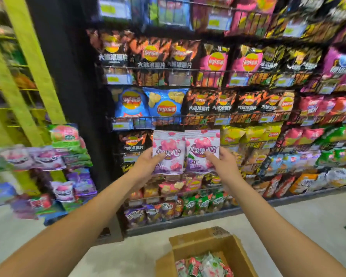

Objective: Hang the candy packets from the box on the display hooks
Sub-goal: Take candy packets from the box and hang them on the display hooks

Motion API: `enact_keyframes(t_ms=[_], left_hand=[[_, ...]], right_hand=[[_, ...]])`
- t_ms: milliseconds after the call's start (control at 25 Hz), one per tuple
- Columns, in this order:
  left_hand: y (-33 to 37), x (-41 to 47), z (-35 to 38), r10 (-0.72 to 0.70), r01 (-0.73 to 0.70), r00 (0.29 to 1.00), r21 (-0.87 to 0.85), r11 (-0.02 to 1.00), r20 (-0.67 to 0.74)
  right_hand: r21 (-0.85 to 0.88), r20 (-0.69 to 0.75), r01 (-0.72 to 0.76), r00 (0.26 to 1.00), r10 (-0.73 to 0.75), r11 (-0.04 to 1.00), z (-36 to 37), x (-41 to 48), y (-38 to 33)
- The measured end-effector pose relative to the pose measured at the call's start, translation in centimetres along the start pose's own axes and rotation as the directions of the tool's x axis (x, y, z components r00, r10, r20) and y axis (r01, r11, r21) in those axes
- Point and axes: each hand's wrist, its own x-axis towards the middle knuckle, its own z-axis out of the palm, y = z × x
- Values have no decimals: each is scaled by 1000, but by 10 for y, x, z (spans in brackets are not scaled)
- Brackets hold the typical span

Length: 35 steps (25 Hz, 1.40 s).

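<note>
- Head view: the left hand (pixel 146 163) grips a pink-and-purple plastic candy packet (pixel 168 148), held up before the wire shelves of crisp bags (pixel 168 108).
- The right hand (pixel 223 163) pinches a second matching packet (pixel 202 146), just beside the first.
- Below, an open brown cardboard box (pixel 228 250) on the floor holds red, green and white packets (pixel 204 264).

Two hands are seen: left hand (pixel 146 163) and right hand (pixel 223 163). There are two purple packets (pixel 169 150) and one box (pixel 208 251).
</note>
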Motion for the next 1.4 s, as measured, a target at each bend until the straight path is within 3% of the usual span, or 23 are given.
enact_keyframes(t_ms=[320,800,1160,1400], left_hand=[[-5,-96,-110,18,-39,942,-56,998,-335],[-18,-186,-276,39,-82,784,-41,996,-619],[-22,-167,-428,40,-29,812,29,999,-582],[-31,-149,-514,24,-14,827,22,1000,-562]], right_hand=[[61,207,31,977,-43,998,107,-13,-28],[88,377,-8,926,-26,996,296,-37,-57],[88,332,-85,942,52,992,462,-20,-58],[70,221,-128,969,110,989,552,7,-49]])
